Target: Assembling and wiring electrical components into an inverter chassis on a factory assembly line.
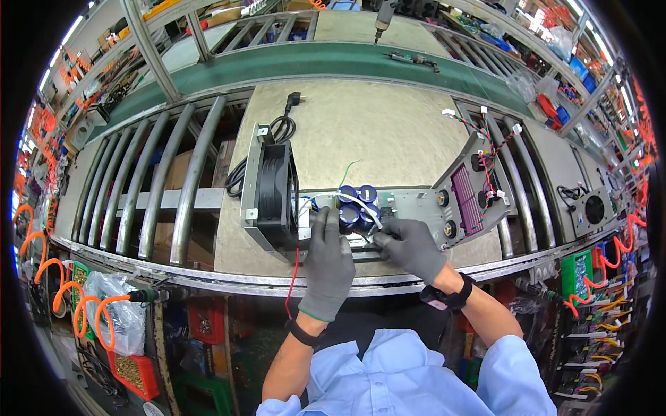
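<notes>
A grey metal power-unit chassis lies on a board in front of me, with a black fan upright at its left end. Several blue cylindrical capacitors stand in its middle. Over them arcs a white cable, whose right end runs down to my right hand. That gloved hand is closed, thumb and fingers pinched at this end; the fingertips are partly hidden. My left hand, also gloved, reaches into the chassis left of the capacitors, fingers stretched out. A red wire hangs beside it.
An end panel with a purple grille and twisted wires stands at the chassis's right. A black power cord lies behind the fan. Metal rollers flank the pale board. An electric screwdriver hangs at the back.
</notes>
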`<move>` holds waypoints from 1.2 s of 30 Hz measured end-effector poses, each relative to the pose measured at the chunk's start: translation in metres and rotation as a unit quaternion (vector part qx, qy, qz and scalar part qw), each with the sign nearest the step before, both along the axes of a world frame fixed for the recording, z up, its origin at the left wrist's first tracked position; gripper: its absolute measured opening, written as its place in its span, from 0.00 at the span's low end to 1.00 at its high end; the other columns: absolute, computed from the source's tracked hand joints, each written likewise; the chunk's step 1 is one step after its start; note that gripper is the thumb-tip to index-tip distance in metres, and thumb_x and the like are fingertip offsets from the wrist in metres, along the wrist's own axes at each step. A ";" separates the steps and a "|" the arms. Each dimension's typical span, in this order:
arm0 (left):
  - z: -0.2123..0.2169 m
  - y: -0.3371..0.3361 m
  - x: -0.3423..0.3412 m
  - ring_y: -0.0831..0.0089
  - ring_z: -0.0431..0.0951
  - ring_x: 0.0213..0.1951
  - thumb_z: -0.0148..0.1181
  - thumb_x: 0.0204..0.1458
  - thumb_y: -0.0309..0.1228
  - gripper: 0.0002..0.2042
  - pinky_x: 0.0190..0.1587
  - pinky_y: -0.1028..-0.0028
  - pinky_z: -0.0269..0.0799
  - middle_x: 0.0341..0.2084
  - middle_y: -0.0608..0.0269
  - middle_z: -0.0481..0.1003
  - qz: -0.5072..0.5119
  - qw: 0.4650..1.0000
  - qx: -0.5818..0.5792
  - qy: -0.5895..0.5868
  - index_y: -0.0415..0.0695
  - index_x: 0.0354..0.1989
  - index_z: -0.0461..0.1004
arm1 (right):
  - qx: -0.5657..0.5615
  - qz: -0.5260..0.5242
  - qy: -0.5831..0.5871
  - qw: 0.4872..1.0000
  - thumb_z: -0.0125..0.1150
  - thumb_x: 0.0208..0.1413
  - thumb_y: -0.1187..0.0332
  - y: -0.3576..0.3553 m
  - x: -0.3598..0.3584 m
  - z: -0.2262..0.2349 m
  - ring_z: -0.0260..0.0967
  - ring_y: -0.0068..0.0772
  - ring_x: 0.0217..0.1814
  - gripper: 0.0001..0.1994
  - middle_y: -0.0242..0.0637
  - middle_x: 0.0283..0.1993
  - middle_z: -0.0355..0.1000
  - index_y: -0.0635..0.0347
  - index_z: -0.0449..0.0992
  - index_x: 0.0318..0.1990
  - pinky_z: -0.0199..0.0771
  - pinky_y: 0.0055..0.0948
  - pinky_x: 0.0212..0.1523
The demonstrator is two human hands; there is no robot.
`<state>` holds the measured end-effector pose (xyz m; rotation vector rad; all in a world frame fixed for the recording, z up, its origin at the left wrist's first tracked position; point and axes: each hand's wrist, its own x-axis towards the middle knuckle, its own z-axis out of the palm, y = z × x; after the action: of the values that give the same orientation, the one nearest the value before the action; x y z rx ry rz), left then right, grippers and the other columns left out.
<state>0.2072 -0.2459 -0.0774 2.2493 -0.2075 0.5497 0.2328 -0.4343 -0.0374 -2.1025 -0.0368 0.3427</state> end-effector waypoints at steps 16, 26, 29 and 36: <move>-0.001 0.068 -0.090 0.53 0.78 0.34 0.63 0.58 0.25 0.12 0.38 0.60 0.74 0.40 0.47 0.75 0.161 0.981 0.018 0.104 0.38 0.50 0.79 | -0.135 0.033 -0.021 0.990 0.66 0.60 0.57 0.001 0.006 0.007 0.80 0.54 0.46 0.14 0.48 0.41 0.82 0.56 0.86 0.44 0.77 0.46 0.48; 0.003 0.033 -0.103 0.76 0.78 0.26 0.60 0.66 0.32 0.09 0.28 0.73 0.75 0.31 0.59 0.78 -0.014 0.885 -0.330 0.328 0.37 0.44 0.76 | -0.113 0.030 -0.021 0.993 0.68 0.59 0.59 -0.004 0.011 -0.007 0.81 0.44 0.36 0.13 0.45 0.35 0.83 0.57 0.87 0.44 0.78 0.41 0.42; 0.007 0.004 -0.104 0.77 0.80 0.27 0.57 0.69 0.33 0.10 0.25 0.77 0.76 0.30 0.61 0.78 -0.038 0.845 -0.409 0.342 0.37 0.44 0.74 | 0.011 -0.005 -0.025 1.000 0.67 0.61 0.61 -0.004 0.000 -0.015 0.81 0.34 0.32 0.13 0.44 0.34 0.83 0.61 0.86 0.44 0.78 0.36 0.38; 0.010 -0.015 -0.093 0.76 0.81 0.25 0.60 0.68 0.34 0.12 0.24 0.77 0.77 0.29 0.58 0.79 -0.047 0.829 -0.450 0.328 0.35 0.41 0.74 | -0.123 0.160 -0.132 0.970 0.67 0.62 0.54 -0.028 -0.081 0.024 0.83 0.47 0.39 0.17 0.43 0.36 0.83 0.57 0.86 0.47 0.81 0.41 0.40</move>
<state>0.1138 -0.2606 -0.0677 1.3565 0.2563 -0.2025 0.1514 -0.4627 -0.0138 -2.3790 -0.5199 0.2652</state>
